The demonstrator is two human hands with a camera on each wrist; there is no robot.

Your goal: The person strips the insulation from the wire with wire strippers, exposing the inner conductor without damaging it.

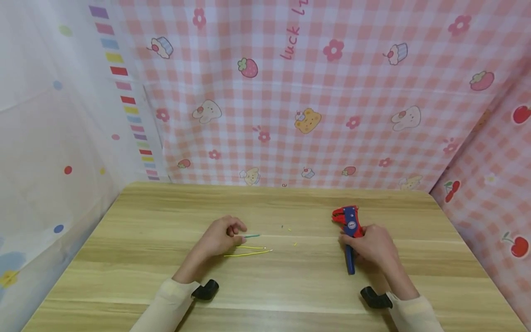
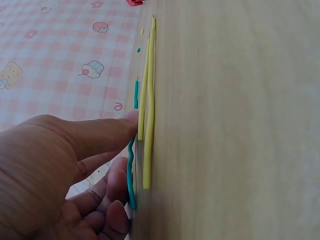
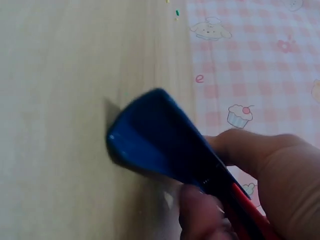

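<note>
My left hand (image 1: 220,236) is at the left middle of the table, fingers loosely bent and thumb apart from the index finger. Its thumb (image 2: 127,122) lies across a short green wire (image 2: 130,170), which runs beside the fingers; the crossing hides whether they press it. Two yellow wires (image 1: 250,253) with bared tips lie just nearer me, side by side on the wood. My right hand (image 1: 375,244) holds a wire stripper (image 1: 351,225) with red jaws and a blue body. In the right wrist view, its blue handle (image 3: 155,135) points towards the camera.
Tiny yellow scraps (image 1: 295,244) and a dark green scrap (image 1: 282,226) lie on the wood-grain table (image 1: 298,288) between the hands. A pink checked cloth (image 1: 282,97) hangs behind the table, with more cloth at both sides.
</note>
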